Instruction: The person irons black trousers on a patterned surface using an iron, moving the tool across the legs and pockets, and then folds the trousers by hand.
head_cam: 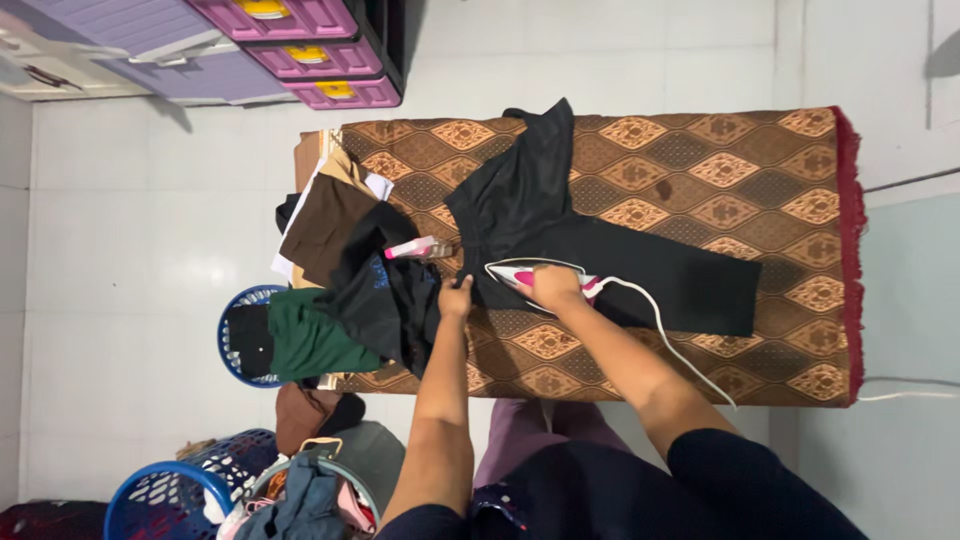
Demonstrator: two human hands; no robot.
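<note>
A black pair of trousers (pixel 610 262) lies spread on a brown patterned mat (pixel 700 160) on the floor. My right hand (pixel 556 286) grips the handle of a white and pink iron (pixel 520 272), which rests on the trousers near the waist. Its white cord (pixel 668 335) trails off to the right over the mat. My left hand (pixel 456 298) pinches the edge of the black fabric just left of the iron.
A pile of brown, black and green clothes (pixel 340 290) sits at the mat's left end, with a pink and white spray bottle (pixel 415 247) on it. Blue laundry baskets (pixel 165 495) hold more clothes at lower left. Purple and pink plastic drawers (pixel 300 50) stand at the top.
</note>
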